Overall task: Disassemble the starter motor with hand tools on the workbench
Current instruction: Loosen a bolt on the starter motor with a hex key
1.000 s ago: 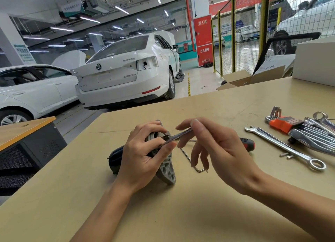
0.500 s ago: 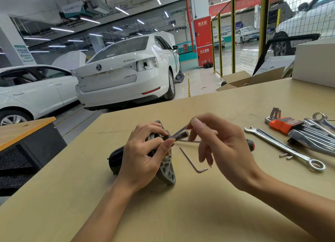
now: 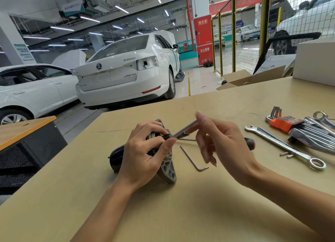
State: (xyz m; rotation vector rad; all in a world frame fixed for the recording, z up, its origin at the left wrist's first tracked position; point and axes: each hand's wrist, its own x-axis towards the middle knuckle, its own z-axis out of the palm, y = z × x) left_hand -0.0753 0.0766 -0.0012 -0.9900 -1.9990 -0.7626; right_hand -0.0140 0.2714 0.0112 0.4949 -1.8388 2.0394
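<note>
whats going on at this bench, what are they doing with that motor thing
A person is taking apart a starter motor lying on the workbench. The left hand grips the motor's end, while the right hand pinches a slim wrench whose tip sits at a fastener on the housing. A loose hex key lies just beside the motor, and a combination wrench and an orange hex key set lie further right.
</note>
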